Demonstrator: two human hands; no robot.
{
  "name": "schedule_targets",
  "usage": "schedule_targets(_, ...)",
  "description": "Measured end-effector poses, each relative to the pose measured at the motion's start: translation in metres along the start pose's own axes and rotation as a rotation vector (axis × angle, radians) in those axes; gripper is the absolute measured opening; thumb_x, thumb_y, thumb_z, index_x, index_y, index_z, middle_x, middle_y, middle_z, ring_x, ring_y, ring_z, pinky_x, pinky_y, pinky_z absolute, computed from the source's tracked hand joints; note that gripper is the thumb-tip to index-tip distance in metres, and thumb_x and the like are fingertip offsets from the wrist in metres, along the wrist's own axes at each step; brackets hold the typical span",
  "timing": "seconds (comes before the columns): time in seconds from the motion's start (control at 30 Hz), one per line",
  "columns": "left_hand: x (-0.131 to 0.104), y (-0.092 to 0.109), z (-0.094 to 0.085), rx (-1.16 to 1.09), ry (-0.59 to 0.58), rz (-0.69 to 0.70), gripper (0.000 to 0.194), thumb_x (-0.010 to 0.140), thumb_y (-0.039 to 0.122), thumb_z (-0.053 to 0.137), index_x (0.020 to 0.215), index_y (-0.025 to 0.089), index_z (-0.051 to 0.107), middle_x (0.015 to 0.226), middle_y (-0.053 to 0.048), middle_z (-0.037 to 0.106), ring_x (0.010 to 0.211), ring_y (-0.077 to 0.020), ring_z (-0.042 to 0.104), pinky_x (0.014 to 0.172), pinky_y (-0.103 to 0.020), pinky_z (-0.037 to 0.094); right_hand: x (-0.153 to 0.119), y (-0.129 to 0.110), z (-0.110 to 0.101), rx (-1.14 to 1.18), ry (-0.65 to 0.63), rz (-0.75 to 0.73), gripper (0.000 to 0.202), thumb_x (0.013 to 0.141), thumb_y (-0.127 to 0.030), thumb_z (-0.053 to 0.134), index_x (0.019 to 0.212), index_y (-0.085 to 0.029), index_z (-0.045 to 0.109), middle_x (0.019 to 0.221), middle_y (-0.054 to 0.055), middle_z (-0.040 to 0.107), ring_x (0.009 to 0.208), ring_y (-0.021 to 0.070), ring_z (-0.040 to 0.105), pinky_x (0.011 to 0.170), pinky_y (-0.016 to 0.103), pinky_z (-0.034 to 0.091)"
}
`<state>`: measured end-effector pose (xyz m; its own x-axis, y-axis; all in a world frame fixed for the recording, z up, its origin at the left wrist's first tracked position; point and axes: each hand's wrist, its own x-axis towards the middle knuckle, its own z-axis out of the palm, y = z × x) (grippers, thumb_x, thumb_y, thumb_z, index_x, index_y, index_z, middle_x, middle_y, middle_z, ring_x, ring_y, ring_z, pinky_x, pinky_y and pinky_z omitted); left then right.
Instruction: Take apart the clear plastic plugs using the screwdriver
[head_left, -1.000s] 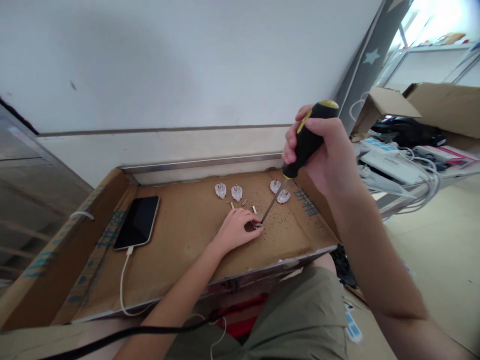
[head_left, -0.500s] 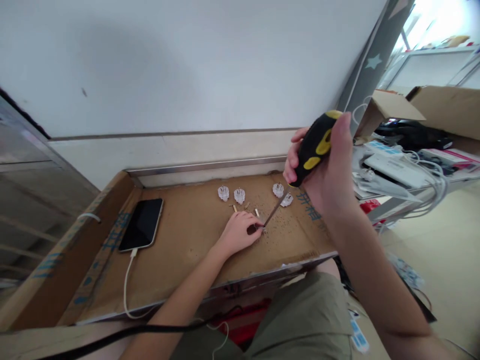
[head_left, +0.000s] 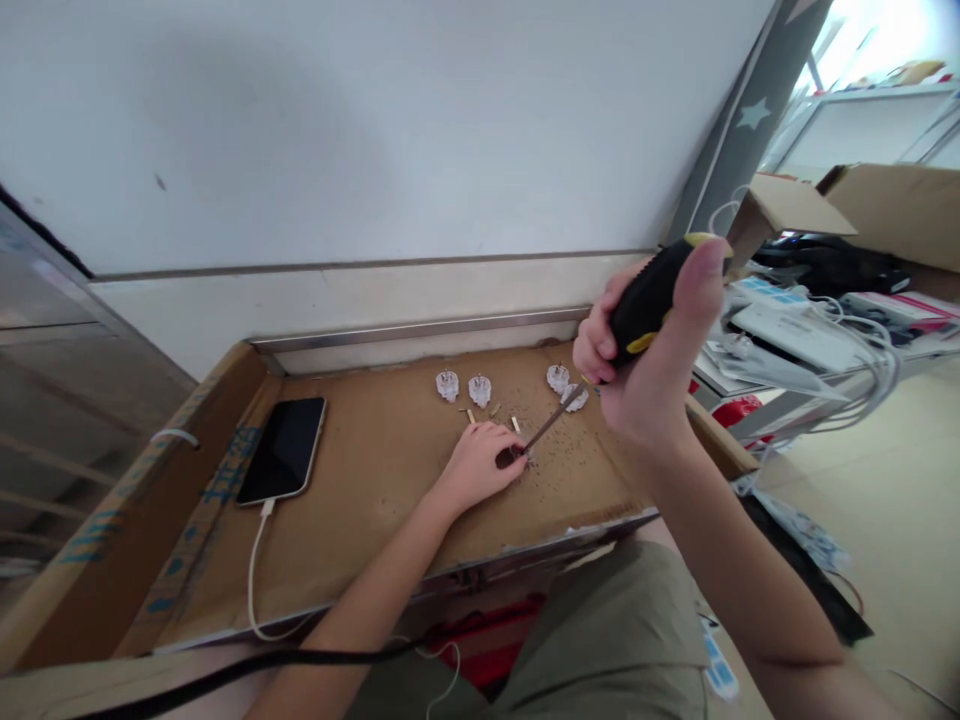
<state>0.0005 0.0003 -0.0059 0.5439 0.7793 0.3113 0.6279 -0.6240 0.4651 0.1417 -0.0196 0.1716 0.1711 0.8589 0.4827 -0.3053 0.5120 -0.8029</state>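
Observation:
My right hand (head_left: 649, 350) is wrapped round the black and yellow handle of a screwdriver (head_left: 660, 290), thumb along its upper end. The metal shaft slants down and left, its tip close to my left fingertips. My left hand (head_left: 484, 460) rests on the cardboard with thumb and forefinger pinched together; what lies between them is too small to make out. Beyond the hands stand clear plastic plug pieces with metal pins: one plug piece (head_left: 447, 385) and another plug piece (head_left: 480, 389) to the left, and two nearer the shaft, including a plug piece (head_left: 557, 377).
A phone (head_left: 283, 450) with a white charging cable (head_left: 253, 580) lies at the left on the cardboard sheet (head_left: 360, 500). Dark specks and a small pale strip (head_left: 515, 424) lie near my hands. Power strips and cables (head_left: 802, 335) crowd a shelf at the right.
My right hand has moved right and slightly down, tilting the screwdriver further over and turning its handle. My left hand stays in place.

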Motion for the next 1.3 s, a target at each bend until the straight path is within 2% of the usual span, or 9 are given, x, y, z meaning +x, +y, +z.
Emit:
schedule_targets(0.17, 0.001, 0.002, -0.002, 0.017, -0.019, -0.001, 0.013, 0.085, 0.030, 0.053, 0.087, 0.023, 0.064, 0.093, 0.000, 0.067, 0.091, -0.0177, 0.056, 0.083, -0.034, 0.035, 0.005, -0.001, 0.001, -0.020, 0.025, 0.001, 0.053, 0.076, -0.071, 0.036, 0.065, -0.019, 0.039, 0.044, -0.004, 0.028, 0.032, 0.0047, 0.023, 0.033, 0.023, 0.014)
schedule_targets(0.83, 0.002, 0.001, -0.002, 0.017, -0.026, 0.007, 0.012, 0.084, 0.030, 0.054, 0.087, 0.023, 0.063, 0.093, 0.000, 0.067, 0.091, -0.0175, 0.056, 0.083, -0.034, 0.034, 0.004, 0.003, 0.006, -0.016, -0.030, 0.011, 0.056, 0.072, -0.075, 0.038, 0.067, -0.019, 0.042, 0.045, -0.004, 0.028, 0.032, 0.0046, 0.026, 0.033, 0.023, 0.015)
schedule_targets(1.1, 0.003, 0.002, -0.001, 0.010, -0.030, -0.006, 0.013, 0.083, 0.029, 0.054, 0.086, 0.023, 0.065, 0.092, 0.000, 0.067, 0.091, -0.0179, 0.056, 0.083, -0.034, 0.034, 0.005, 0.000, 0.008, -0.024, -0.008, 0.030, 0.062, 0.072, -0.081, 0.026, 0.066, -0.019, 0.037, 0.045, -0.004, 0.027, 0.032, 0.0054, 0.025, 0.032, 0.023, 0.014)
schedule_targets(1.3, 0.003, 0.003, 0.000, 0.024, -0.023, -0.005, 0.012, 0.081, 0.027, 0.055, 0.087, 0.023, 0.065, 0.092, 0.000, 0.067, 0.091, -0.0180, 0.056, 0.084, -0.034, 0.034, 0.003, 0.002, 0.011, -0.011, -0.038, 0.024, 0.060, 0.072, -0.078, 0.033, 0.068, -0.019, 0.041, 0.047, -0.004, 0.027, 0.033, 0.0046, 0.025, 0.032, 0.023, 0.015)
